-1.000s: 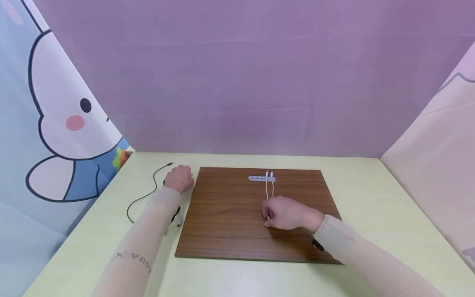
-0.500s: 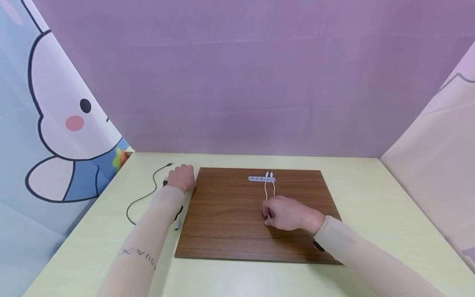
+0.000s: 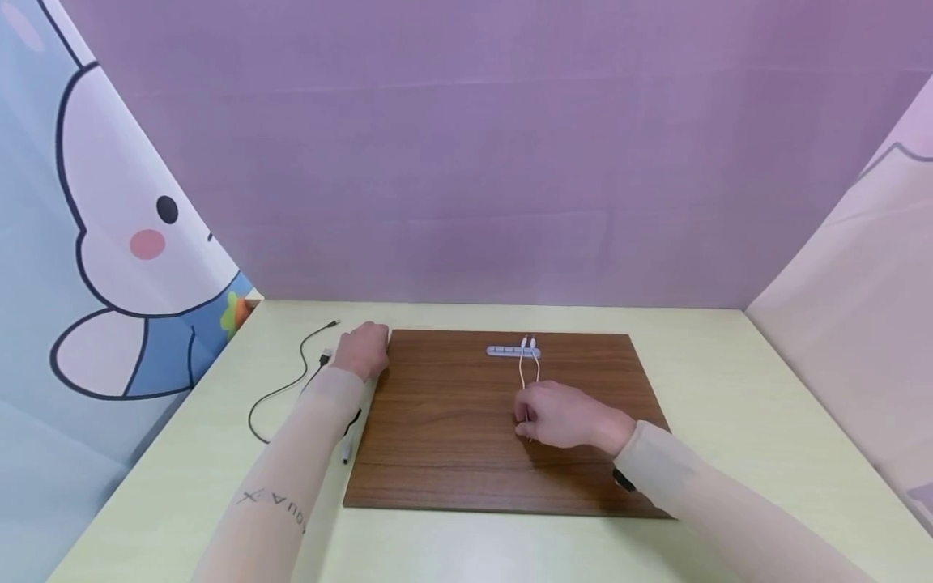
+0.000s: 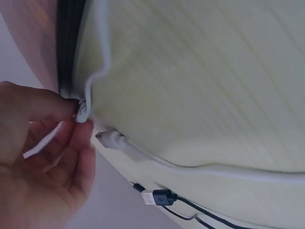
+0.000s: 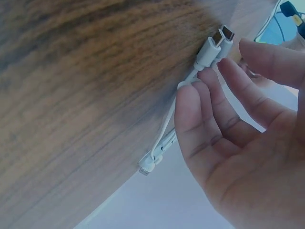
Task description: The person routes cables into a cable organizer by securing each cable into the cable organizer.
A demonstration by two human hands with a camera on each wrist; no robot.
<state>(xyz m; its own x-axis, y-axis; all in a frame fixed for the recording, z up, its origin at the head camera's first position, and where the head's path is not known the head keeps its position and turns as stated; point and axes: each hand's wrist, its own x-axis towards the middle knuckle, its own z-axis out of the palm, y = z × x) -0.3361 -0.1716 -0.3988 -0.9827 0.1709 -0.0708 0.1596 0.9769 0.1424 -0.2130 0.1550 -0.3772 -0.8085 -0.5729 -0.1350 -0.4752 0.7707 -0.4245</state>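
At the board's far left corner, my left hand (image 3: 363, 350) pinches a white cable (image 4: 83, 112) between thumb and finger. A pale strand crosses its palm in the left wrist view. My right hand (image 3: 564, 414) is over the middle of the brown wooden board (image 3: 437, 421). Its fingertips touch two white cables (image 5: 164, 126), beside their USB plugs (image 5: 208, 53), while the thumb stands apart. Both cables run to a pale cable clip strip (image 3: 503, 351) near the board's far edge, where they occupy slots at its right end.
Left of the board lie a thin black cable (image 3: 277, 393) and a black USB plug (image 3: 325, 357). A light plug (image 3: 346, 453) lies by the board's left edge. Another white USB plug (image 4: 112, 139) rests on the table in the left wrist view. A purple backdrop (image 3: 466, 178) stands behind.
My left hand has shifted right to the board's corner, uncovering the black USB plug. The light plug by the left edge has slid slightly nearer. My right hand has barely moved.
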